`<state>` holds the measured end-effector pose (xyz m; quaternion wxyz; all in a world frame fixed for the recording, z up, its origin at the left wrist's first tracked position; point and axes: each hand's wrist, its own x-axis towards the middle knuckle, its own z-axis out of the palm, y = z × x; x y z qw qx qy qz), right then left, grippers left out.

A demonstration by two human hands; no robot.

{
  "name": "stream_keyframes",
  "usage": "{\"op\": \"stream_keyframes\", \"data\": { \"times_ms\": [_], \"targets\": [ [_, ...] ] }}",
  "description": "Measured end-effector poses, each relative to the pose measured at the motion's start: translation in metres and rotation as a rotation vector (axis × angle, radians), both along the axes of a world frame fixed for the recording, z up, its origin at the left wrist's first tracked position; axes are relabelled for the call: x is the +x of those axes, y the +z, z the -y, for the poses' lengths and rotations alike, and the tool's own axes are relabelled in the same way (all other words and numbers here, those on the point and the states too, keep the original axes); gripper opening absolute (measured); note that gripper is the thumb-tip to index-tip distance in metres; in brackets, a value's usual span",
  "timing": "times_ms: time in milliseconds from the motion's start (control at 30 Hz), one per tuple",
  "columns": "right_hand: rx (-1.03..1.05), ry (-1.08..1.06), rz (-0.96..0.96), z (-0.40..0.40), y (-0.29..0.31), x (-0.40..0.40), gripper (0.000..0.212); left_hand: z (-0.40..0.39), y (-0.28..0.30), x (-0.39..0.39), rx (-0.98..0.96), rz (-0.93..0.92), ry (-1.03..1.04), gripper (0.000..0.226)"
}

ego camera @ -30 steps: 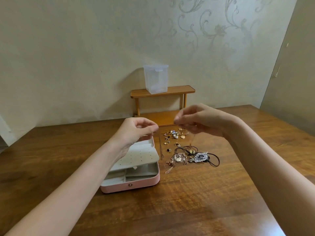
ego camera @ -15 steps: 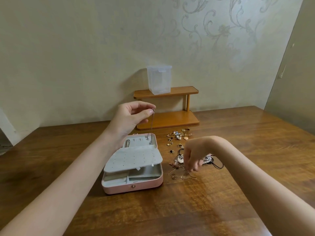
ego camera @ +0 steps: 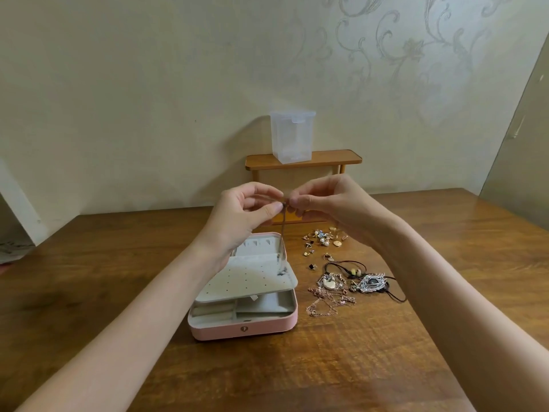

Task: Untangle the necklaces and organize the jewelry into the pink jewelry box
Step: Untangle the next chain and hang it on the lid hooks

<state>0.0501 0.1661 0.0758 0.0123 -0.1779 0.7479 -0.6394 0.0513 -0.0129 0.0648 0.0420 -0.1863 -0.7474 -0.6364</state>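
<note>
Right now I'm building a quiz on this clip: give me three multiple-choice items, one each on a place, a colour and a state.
1. Where is the clear plastic container?
A. on the wooden shelf
B. inside the jewelry box
C. on the floor

2. What colour is the jewelry box outside?
A. blue
B. pink
C. black

3. How is the thin chain held?
A. lying flat on the table
B. coiled in the box
C. pinched by left hand and right hand, hanging down

Answers: 1 A, it stands on the top board; 2 B, its front wall shows pink; 3 C, fingertips meet at its top.

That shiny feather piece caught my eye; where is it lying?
The silver feather pendant lies on the table, right of the pink jewelry box, among tangled necklaces.
</note>
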Motion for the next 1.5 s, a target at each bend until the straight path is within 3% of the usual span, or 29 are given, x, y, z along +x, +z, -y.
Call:
{"op": "stream_keyframes", "data": {
  "times_ms": [167,333,500,733,1000,1400,1500],
  "targets": [
    [0.025,-0.024,0.045,0.003,-0.002,-0.005,0.006,-0.001,-0.004,-0.002,-0.035,-0.078,0.062,0.012],
    [0.034,-0.045,0.061,0.008,-0.006,-0.008,0.009,-0.001,-0.007,-0.005,-0.243,-0.311,0.149,0.013],
    [0.001,-0.041,0.112,0.009,-0.011,-0.013,0.009,0.0,-0.011,-0.008,-0.357,-0.394,0.194,0.006],
    [0.088,-0.036,0.166,0.008,-0.01,-0.017,0.008,0.003,-0.013,-0.014,-0.361,-0.333,0.157,0.005],
    [-0.091,0.035,0.413,0.017,-0.02,-0.023,0.017,0.005,-0.012,-0.019,-0.232,-0.076,0.007,0.006],
    [-0.068,0.03,0.424,0.009,-0.014,-0.026,0.01,0.01,-0.012,-0.025,-0.367,-0.149,0.088,0.004],
    [-0.077,0.059,0.447,0.01,-0.012,-0.027,0.008,0.01,-0.01,-0.025,-0.312,-0.116,0.062,0.004]
  ]
}}
